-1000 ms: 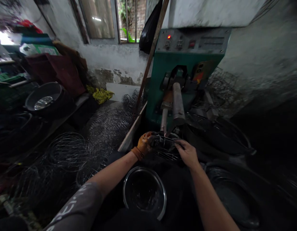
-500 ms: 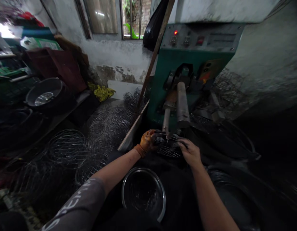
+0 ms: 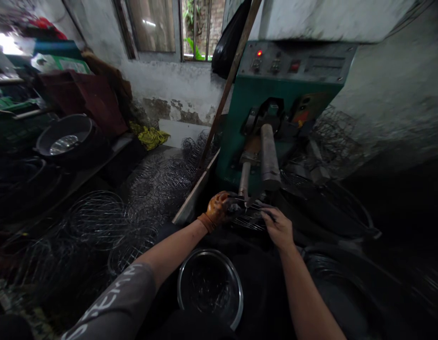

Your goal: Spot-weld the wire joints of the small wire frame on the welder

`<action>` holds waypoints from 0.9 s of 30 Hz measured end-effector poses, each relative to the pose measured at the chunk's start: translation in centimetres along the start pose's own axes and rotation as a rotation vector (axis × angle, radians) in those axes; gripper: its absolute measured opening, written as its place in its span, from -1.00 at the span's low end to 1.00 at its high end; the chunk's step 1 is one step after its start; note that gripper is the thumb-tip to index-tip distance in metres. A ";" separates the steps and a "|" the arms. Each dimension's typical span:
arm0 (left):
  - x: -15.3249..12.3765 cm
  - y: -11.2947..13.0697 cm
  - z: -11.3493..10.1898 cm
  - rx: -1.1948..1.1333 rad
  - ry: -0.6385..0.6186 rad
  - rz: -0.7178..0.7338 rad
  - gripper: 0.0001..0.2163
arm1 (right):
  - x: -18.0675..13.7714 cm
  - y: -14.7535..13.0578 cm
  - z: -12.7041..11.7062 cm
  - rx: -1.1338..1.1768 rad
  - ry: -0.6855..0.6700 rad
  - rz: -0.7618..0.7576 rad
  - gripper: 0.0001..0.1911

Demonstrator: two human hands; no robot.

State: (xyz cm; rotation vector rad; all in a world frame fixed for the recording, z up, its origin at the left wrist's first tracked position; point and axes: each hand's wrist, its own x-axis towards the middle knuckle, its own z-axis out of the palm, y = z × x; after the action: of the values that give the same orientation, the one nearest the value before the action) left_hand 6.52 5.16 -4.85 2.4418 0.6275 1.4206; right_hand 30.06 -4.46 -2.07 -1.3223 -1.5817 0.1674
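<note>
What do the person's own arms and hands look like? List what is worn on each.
The left hand wears an orange-brown, stained glove with dark fingers and a ribbed cuff. The left arm has a grey short sleeve with pale lettering. The right hand and arm are bare, with no glove or sleeve.

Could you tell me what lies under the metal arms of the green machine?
A wire grille lies under the metal arms, held by the gloved left hand and the bare right hand. The surface beneath the grille is too dark to make out.
</note>
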 end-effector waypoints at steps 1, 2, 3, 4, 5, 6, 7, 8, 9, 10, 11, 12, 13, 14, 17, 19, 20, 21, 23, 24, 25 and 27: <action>0.0 0.0 0.1 0.011 -0.021 -0.021 -0.64 | 0.0 -0.1 0.0 -0.003 0.002 -0.003 -0.76; -0.1 -0.1 0.2 0.023 -0.047 -0.043 -0.63 | 0.0 -0.1 0.0 -0.004 0.004 -0.006 -0.76; -0.2 -0.2 0.2 0.033 -0.068 -0.064 -0.63 | 0.0 -0.1 0.0 -0.006 0.007 -0.006 -0.77; -0.3 -0.3 0.3 0.040 -0.079 -0.078 -0.62 | -0.1 -0.1 0.0 -0.008 0.007 -0.003 -0.77; -0.4 -0.4 0.4 0.041 -0.083 -0.082 -0.61 | -0.1 -0.1 -0.1 -0.011 0.006 0.003 -0.77; -0.4 -0.5 0.5 0.036 -0.080 -0.082 -0.61 | -0.1 0.0 -0.1 -0.015 0.004 0.009 -0.76; -0.5 -0.5 0.5 0.028 -0.078 -0.081 -0.61 | -0.1 0.0 -0.1 -0.020 -0.001 0.014 -0.75; -0.6 -0.5 0.5 0.018 -0.076 -0.080 -0.61 | -0.1 0.1 -0.1 -0.025 -0.006 0.017 -0.75; -0.6 -0.4 0.5 0.011 -0.079 -0.084 -0.62 | -0.1 0.1 -0.2 -0.031 -0.011 0.017 -0.75; -0.6 -0.4 0.5 0.004 -0.085 -0.091 -0.62 | -0.1 0.2 -0.2 -0.036 -0.013 0.016 -0.74; -0.5 -0.3 0.4 -0.002 -0.087 -0.096 -0.62 | -0.1 0.2 -0.2 -0.038 -0.015 0.015 -0.74; -0.5 -0.3 0.3 -0.009 -0.091 -0.096 -0.62 | -0.1 0.2 -0.2 -0.039 -0.017 0.014 -0.73; -0.5 -0.3 0.3 -0.014 -0.091 -0.087 -0.62 | -0.1 0.1 -0.2 -0.040 -0.019 0.014 -0.72; -0.4 -0.3 0.2 -0.016 -0.089 -0.074 -0.62 | -0.1 0.1 -0.2 -0.042 -0.019 0.017 -0.72; -0.4 -0.6 0.2 0.001 -0.080 -0.047 -0.62 | -0.2 0.0 -0.1 -0.046 -0.009 0.022 -0.73; -0.5 -0.7 0.2 0.010 -0.087 -0.063 -0.61 | -0.3 0.0 0.0 -0.045 0.005 0.018 -0.75; -0.5 -0.7 0.2 0.010 -0.097 -0.076 -0.61 | -0.3 -0.1 0.1 -0.043 0.009 0.016 -0.76; -0.5 -0.7 0.2 0.008 -0.107 -0.087 -0.61 | -0.3 -0.1 0.2 -0.042 0.009 0.019 -0.76; -0.4 -0.6 0.1 -0.007 -0.110 -0.096 -0.61 | -0.2 -0.3 0.4 -0.041 0.011 0.033 -0.76; -0.4 -0.5 0.1 -0.019 -0.104 -0.099 -0.63 | -0.1 -0.3 0.4 -0.039 0.013 0.041 -0.75; -0.3 -0.4 0.0 -0.032 -0.098 -0.100 -0.64 | -0.1 -0.4 0.4 -0.035 0.013 0.048 -0.74; -0.1 -0.2 -0.1 -0.052 -0.081 -0.085 -0.66 | -0.2 -0.1 0.3 -0.025 0.002 0.056 -0.73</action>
State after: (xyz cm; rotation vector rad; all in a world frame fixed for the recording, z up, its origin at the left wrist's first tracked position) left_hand 6.32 5.32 -5.00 2.3890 0.6596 1.2824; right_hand 29.75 -4.53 -2.19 -1.3861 -1.5502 0.1810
